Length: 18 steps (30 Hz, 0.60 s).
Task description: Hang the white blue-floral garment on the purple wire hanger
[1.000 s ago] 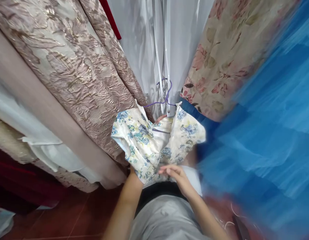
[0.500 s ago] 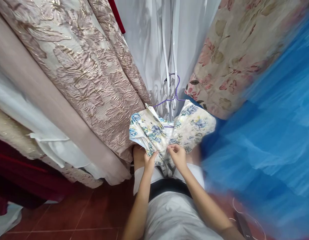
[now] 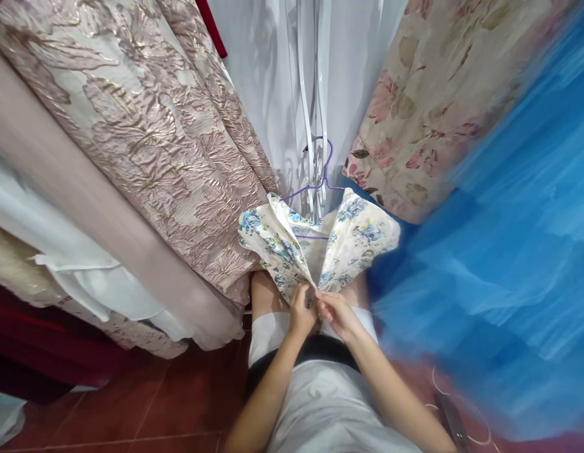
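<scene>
**Left hand (image 3: 302,309) and right hand (image 3: 338,314) side by side on a floral garment (image 3: 342,251)**

Nearest, a light grey shirt (image 3: 330,409), then a dark band (image 3: 320,352) and white cloth (image 3: 268,333) over the thighs. Just beyond, left fingers curled in and closed on the garment's front edge – hard to tell exactly what lies under them. Right thumb and forefinger pinched together at the meeting point of the front edges, other fingers loosely bent. Above the knees in view, the floral garment with neckline spread in a V, shoulders on a purple hanger (image 3: 326,173). Farther off, white straps (image 3: 323,100) against white fabric (image 3: 258,75) – pink-gold brocade (image 3: 155,145) on the left, beige flowered cloth (image 3: 415,119) and blurred blue fabric (image 3: 485,270) on the right. Below, red tiles (image 3: 179,402).
</scene>
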Motion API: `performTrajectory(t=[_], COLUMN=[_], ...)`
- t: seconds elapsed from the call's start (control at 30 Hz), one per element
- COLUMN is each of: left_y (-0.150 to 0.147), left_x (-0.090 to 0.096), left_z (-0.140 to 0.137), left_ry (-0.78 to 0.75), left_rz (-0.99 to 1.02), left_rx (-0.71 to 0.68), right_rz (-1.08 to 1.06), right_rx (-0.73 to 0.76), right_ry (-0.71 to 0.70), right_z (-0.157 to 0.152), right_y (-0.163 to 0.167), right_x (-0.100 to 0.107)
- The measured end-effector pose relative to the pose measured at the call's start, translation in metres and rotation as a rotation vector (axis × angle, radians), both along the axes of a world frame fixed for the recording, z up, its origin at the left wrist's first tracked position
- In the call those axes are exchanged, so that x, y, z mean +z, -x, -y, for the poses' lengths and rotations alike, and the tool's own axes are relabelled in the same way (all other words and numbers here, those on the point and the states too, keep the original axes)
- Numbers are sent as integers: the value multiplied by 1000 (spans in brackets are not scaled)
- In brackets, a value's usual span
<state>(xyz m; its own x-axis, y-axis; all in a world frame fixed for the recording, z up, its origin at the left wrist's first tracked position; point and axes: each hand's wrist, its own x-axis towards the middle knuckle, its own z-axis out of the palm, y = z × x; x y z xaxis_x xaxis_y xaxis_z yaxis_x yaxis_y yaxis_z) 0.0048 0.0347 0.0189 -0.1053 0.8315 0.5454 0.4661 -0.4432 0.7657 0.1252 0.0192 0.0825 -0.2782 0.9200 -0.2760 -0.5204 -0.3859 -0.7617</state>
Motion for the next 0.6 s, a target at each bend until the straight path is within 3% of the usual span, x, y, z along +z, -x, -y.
performTrajectory(t=[0.17,0.3,0.4,0.6], left_y=[-19,-23,-22,-16], left_x=[5,3,-2,-6], left_z=[-1,2,2,-3], left_ry=[57,40,13,-147], left_rz=[-15,-63,-74,-103], left_rx=[-37,-150,-192,-142], right_rz=[-230,-390,-439,-560], right_rx=[19,-51,-80,-76], right_ry=[127,173,185,148], right_z=[8,-3,-18,-55], right_y=[-11,-21,-22,-9], right_x=[5,23,51,133])
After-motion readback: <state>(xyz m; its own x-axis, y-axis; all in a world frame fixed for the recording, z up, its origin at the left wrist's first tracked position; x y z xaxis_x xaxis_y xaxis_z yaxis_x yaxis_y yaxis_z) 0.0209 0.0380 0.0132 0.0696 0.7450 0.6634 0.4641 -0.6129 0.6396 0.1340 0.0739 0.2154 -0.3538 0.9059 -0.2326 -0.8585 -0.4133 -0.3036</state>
